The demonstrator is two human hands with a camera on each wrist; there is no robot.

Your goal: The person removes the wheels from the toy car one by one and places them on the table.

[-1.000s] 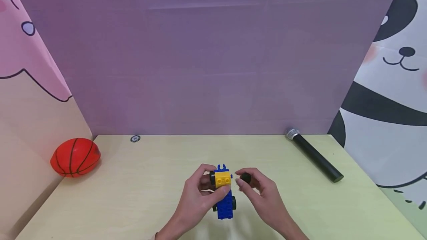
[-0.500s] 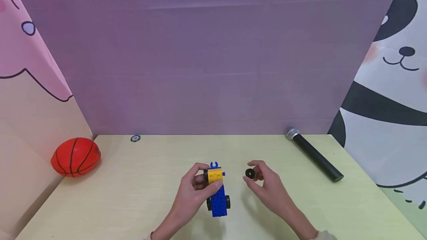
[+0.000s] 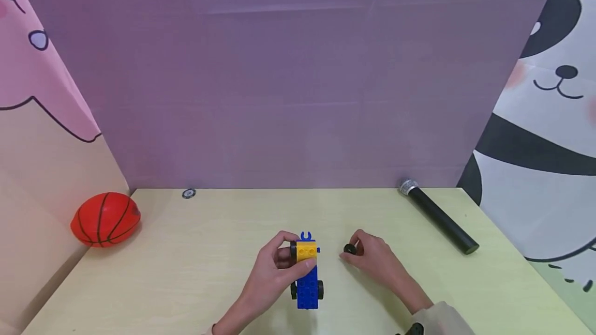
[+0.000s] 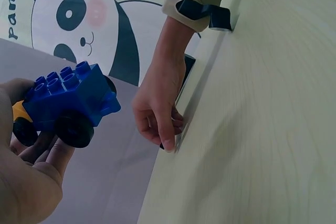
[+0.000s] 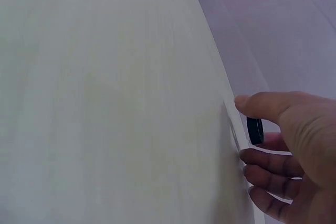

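Left hand (image 3: 269,278) pinches the toy car (image 3: 307,286) over the table's (image 3: 209,257) near middle, long axis near-far. Its bare axle stub (image 3: 318,249) points right, toward the black wheel (image 3: 349,248) pinched in the right hand (image 3: 376,260), clear gap between. Can't tell if wheel touches table.

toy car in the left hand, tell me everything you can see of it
The toy car has a blue, studded body, a yellow block and a blue claw at its far end, all looking like plastic. Three black wheels show: two on its left side, one at near right; at far right a bare blue stub sticks out. A blue tab juts from its near end. The left hand holds it above the table, claw pointing away, thumb at the yellow block.
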